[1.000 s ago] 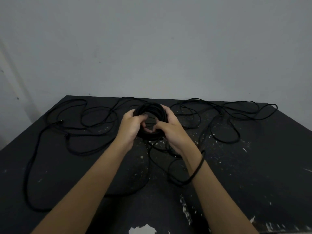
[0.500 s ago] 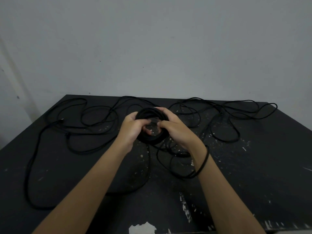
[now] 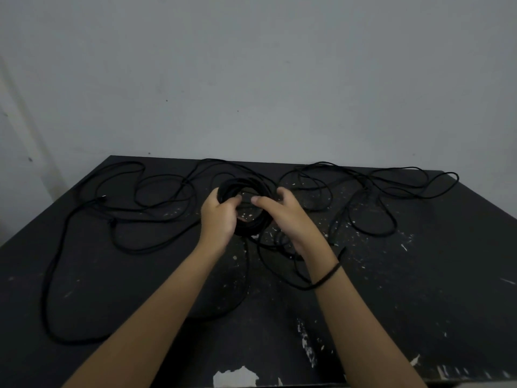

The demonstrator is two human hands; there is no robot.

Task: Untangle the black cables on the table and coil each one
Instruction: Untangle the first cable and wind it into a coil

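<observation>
A thick coil of black cable (image 3: pixel 246 184) sits at the middle of the black table (image 3: pixel 419 275). My left hand (image 3: pixel 219 217) grips the coil's left side, thumb curled over it. My right hand (image 3: pixel 285 212) holds the coil's right side, with the thumb reaching toward the centre. A loose strand of the cable (image 3: pixel 324 280) runs across my right wrist and loops down onto the table. More black cable lies in loose tangles at the left (image 3: pixel 126 208) and right (image 3: pixel 391 191) of the coil.
The table is paint-flecked and stands against a plain grey wall (image 3: pixel 251 79). A long cable loop (image 3: pixel 53 303) trails toward the near left edge. Chipped white patches (image 3: pixel 235 376) mark the front edge.
The coil has tilted flatter and sunk a little toward the table. My right hand has shifted from the coil's top to its right side, and the strand over my wrist has pulled tighter.
</observation>
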